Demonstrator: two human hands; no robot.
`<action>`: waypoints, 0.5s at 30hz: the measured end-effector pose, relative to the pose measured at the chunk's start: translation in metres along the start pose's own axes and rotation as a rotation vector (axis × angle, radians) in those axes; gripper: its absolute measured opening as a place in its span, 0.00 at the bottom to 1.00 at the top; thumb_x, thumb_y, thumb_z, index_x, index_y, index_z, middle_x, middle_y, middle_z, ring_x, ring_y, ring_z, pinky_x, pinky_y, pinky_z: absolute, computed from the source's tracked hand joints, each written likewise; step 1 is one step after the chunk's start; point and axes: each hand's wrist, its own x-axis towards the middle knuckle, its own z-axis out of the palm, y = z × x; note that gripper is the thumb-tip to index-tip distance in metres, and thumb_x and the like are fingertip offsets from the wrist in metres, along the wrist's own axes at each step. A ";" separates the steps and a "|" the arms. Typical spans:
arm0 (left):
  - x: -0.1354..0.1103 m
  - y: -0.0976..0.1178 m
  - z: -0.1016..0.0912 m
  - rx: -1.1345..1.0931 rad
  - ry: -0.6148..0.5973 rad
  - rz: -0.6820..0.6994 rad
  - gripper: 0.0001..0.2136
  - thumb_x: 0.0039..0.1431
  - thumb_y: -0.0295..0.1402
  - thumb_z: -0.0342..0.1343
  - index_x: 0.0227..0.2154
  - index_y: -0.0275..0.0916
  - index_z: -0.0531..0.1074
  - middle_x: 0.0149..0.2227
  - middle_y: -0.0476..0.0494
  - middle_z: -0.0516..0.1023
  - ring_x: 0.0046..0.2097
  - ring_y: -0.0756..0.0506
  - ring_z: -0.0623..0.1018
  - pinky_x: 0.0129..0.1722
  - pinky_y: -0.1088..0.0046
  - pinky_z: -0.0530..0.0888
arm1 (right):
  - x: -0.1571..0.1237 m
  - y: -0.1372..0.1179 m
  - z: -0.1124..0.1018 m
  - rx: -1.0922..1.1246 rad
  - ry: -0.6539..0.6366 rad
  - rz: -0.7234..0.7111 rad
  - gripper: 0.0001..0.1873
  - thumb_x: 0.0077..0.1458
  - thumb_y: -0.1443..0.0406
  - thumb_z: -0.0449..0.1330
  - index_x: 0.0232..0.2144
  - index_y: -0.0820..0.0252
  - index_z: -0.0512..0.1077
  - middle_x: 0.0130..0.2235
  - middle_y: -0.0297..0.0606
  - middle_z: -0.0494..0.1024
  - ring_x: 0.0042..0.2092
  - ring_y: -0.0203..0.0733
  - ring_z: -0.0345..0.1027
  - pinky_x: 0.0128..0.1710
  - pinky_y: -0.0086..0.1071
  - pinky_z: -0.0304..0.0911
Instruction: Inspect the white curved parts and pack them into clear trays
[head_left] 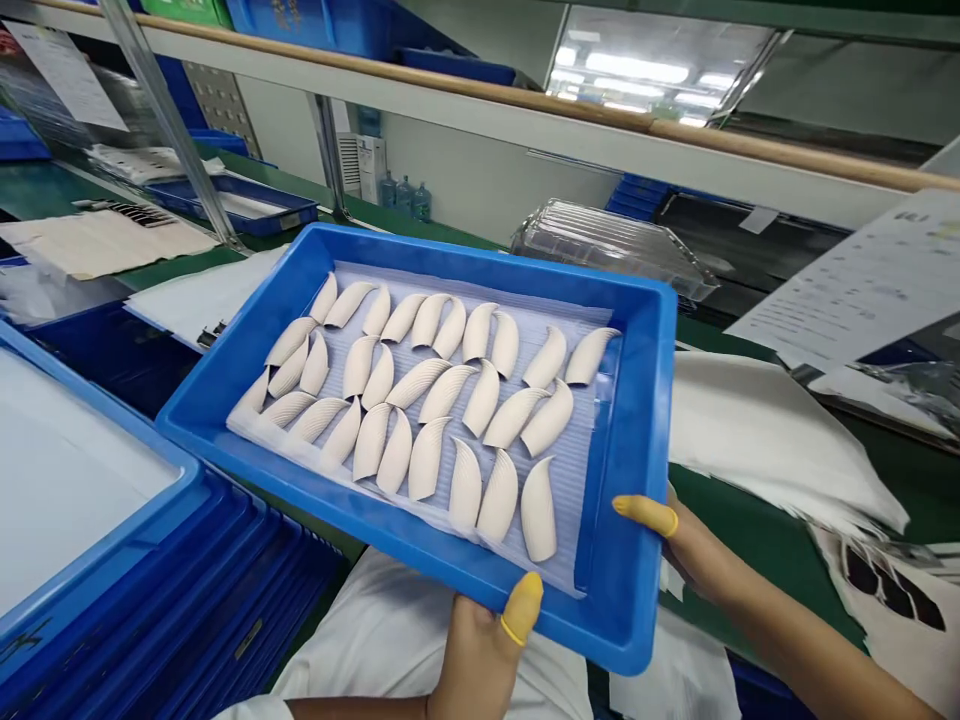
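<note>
Right up front you've got two bare hands on one blue tray [651, 400], held over white clothing [367, 620]. Counted 30 cream curved pieces [538, 510] in it, roughly three rows of ten, lying on one pale liner [574, 470]. Some touch their neighbours, so give or take one.

Left hand [480, 650] is closed on the near edge, thumb hooked over the rim; right hand [686, 540] grips the right side the same way. Each thumb has a yellow finger cover [647, 515], so two of those. Other fingers are mostly hidden by the tray, can't tell how they sit.

Off to the left there's a stack of blue trays [217, 600], too overlapped to count. Behind: one clear plastic box [600, 235], partly blocked by the far rim, and three blue bottles [405, 197] bunched together. White sheets [780, 430] lie on the green bench [795, 570] to the right.
</note>
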 end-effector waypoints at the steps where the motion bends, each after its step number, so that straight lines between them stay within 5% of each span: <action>1: 0.006 0.005 0.002 -0.002 -0.004 0.013 0.36 0.46 0.49 0.68 0.57 0.38 0.70 0.58 0.33 0.74 0.65 0.35 0.65 0.64 0.59 0.63 | 0.010 -0.006 0.000 0.012 -0.032 0.021 0.34 0.53 0.52 0.59 0.60 0.55 0.66 0.55 0.45 0.77 0.56 0.61 0.71 0.54 0.53 0.69; 8: 0.043 0.033 0.020 -0.043 -0.004 0.040 0.34 0.48 0.48 0.67 0.56 0.38 0.72 0.58 0.34 0.74 0.66 0.35 0.64 0.67 0.58 0.58 | 0.072 -0.033 -0.012 -0.083 -0.141 0.050 0.41 0.52 0.50 0.60 0.66 0.52 0.57 0.62 0.46 0.69 0.56 0.63 0.69 0.49 0.55 0.72; 15: 0.078 0.031 0.040 -0.033 0.073 -0.041 0.33 0.48 0.51 0.65 0.54 0.37 0.73 0.59 0.35 0.73 0.64 0.36 0.67 0.65 0.62 0.60 | 0.117 -0.054 -0.021 -0.097 -0.172 0.024 0.41 0.51 0.50 0.61 0.65 0.53 0.58 0.60 0.45 0.71 0.55 0.63 0.70 0.47 0.53 0.73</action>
